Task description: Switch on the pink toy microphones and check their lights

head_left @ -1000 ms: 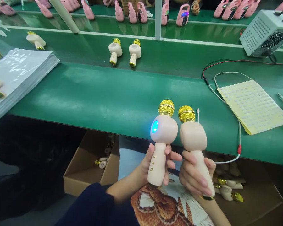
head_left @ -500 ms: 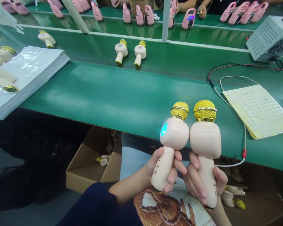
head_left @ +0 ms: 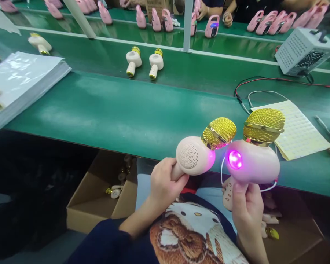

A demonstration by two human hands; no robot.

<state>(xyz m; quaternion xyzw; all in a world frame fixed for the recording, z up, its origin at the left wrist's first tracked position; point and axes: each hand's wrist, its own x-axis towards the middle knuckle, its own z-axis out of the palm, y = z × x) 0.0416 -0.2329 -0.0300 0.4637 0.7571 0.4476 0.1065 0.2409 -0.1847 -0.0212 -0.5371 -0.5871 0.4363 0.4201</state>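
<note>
My left hand (head_left: pixel 165 187) is shut around the handle of a cream karaoke microphone (head_left: pixel 194 156) with a gold mesh head. Its round speaker grille faces me and the head tilts right. My right hand (head_left: pixel 246 212) grips a second cream microphone (head_left: pixel 253 165) from below, its handle mostly hidden behind the body. A pink light glows on this microphone's body, and its gold mesh head (head_left: pixel 264 124) points up and slightly right. The two gold heads sit close together, with a narrow gap between them.
Behind the microphones runs a green workbench (head_left: pixel 99 99), with a stack of plastic bags (head_left: pixel 24 77) at left and upright microphones (head_left: pixel 143 62) beyond. At right lie a sheet of adhesive dots (head_left: pixel 299 132), wires, and a power supply (head_left: pixel 305 51). A cardboard box (head_left: pixel 93 194) sits below.
Both microphones have tilted from upright to nearly sideways and moved closer together. The left one now shows its speaker grille. A pink light shows on the right one; the earlier blue light is out of sight.
</note>
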